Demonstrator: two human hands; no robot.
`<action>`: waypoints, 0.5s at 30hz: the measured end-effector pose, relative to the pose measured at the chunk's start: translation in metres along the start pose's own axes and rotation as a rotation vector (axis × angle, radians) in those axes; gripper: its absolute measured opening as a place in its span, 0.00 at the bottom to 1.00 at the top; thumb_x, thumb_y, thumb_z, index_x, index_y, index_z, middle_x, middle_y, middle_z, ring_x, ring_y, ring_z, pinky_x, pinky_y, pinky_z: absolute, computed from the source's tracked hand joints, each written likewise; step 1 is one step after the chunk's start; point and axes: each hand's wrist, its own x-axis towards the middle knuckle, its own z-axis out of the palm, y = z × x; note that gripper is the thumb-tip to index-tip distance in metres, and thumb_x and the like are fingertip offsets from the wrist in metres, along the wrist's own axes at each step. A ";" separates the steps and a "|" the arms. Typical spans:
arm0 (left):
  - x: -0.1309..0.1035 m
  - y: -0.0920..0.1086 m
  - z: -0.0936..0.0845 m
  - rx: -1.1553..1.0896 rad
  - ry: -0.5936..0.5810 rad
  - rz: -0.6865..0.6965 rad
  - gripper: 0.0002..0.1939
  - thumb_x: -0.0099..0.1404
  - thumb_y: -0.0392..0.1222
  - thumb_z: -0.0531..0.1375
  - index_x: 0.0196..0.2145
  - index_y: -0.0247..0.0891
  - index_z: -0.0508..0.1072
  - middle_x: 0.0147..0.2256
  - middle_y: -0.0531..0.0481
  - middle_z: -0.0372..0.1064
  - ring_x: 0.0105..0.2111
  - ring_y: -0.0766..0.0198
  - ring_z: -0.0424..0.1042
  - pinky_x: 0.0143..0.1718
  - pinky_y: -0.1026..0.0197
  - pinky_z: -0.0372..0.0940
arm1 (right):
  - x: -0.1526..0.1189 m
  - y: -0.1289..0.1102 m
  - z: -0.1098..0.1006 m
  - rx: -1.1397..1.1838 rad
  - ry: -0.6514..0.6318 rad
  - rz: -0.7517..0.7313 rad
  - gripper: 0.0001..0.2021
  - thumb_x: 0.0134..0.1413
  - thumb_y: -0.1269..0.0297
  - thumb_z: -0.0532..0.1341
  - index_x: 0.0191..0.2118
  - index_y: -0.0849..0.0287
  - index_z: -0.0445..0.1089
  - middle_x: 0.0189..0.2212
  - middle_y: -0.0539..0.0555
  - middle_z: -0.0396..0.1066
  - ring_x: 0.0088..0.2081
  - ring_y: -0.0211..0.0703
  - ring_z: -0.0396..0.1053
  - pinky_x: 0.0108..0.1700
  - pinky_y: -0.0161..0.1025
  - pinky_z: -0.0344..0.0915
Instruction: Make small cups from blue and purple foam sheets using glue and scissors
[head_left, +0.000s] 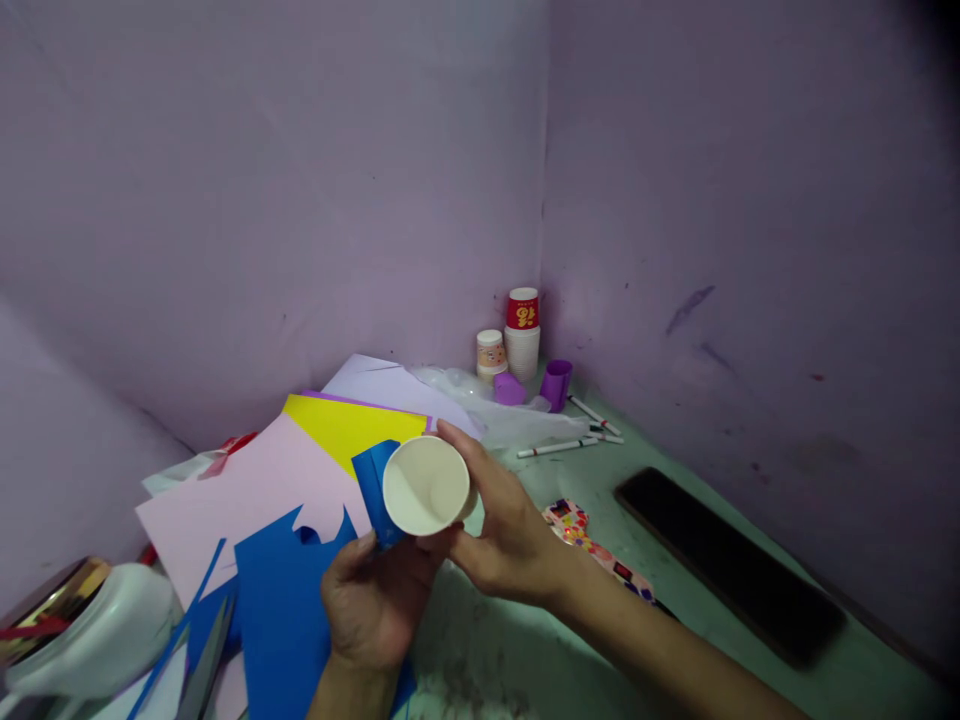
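A white paper cup [426, 487] is tilted so that its open mouth faces me, and I can see inside it. Around its right side, the fingers and thumb of my right hand [506, 525] are closed. Just below the cup is my left hand [379, 605], its thumb against a blue paper strip [373, 485] that stands along the cup's left side. The left fingers go behind the strip and under the cup, so part of that grip is hidden. Under the left hand lies a larger blue sheet [281, 610] with a cut-out top edge.
Pink paper [255, 485] and yellow paper [345, 425] lie at left, near scissors [208, 655] and a white container [120, 620]. Stacked paper cups [523, 345], a purple cup [556, 386], markers [559, 447] and a plastic bag [517, 420] sit by the corner. A dark phone-like slab [727, 565] lies right.
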 end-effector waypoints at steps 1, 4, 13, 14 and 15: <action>0.000 0.000 0.001 0.009 0.014 0.000 0.24 0.45 0.41 0.59 0.42 0.42 0.78 0.29 0.47 0.79 0.30 0.52 0.77 0.36 0.51 0.73 | 0.001 0.000 0.000 0.030 -0.003 0.029 0.40 0.45 0.73 0.65 0.62 0.59 0.47 0.56 0.64 0.62 0.58 0.52 0.62 0.59 0.49 0.61; -0.003 0.003 0.004 0.023 0.082 0.069 0.24 0.46 0.39 0.58 0.43 0.42 0.78 0.29 0.47 0.79 0.29 0.54 0.76 0.33 0.53 0.73 | 0.004 0.000 -0.004 0.137 -0.031 0.105 0.36 0.42 0.75 0.66 0.58 0.59 0.54 0.54 0.60 0.65 0.55 0.48 0.64 0.57 0.45 0.62; -0.009 0.012 0.009 0.154 0.040 0.125 0.17 0.44 0.37 0.60 0.33 0.42 0.80 0.33 0.48 0.79 0.36 0.50 0.77 0.38 0.46 0.73 | 0.011 -0.007 -0.013 0.292 -0.038 0.348 0.34 0.35 0.72 0.72 0.52 0.56 0.61 0.48 0.53 0.69 0.49 0.45 0.68 0.51 0.40 0.66; -0.008 0.011 0.008 0.150 0.014 0.089 0.15 0.44 0.37 0.60 0.31 0.42 0.80 0.32 0.48 0.80 0.36 0.50 0.77 0.38 0.46 0.73 | 0.012 -0.010 -0.013 0.282 -0.032 0.377 0.33 0.36 0.71 0.72 0.51 0.56 0.63 0.47 0.53 0.70 0.48 0.45 0.69 0.50 0.40 0.66; -0.007 0.011 0.007 0.143 -0.011 0.050 0.13 0.44 0.37 0.60 0.30 0.42 0.80 0.31 0.48 0.80 0.35 0.50 0.77 0.37 0.47 0.73 | 0.012 -0.012 -0.013 0.266 -0.033 0.394 0.31 0.36 0.70 0.72 0.50 0.56 0.64 0.45 0.52 0.71 0.46 0.44 0.70 0.49 0.40 0.66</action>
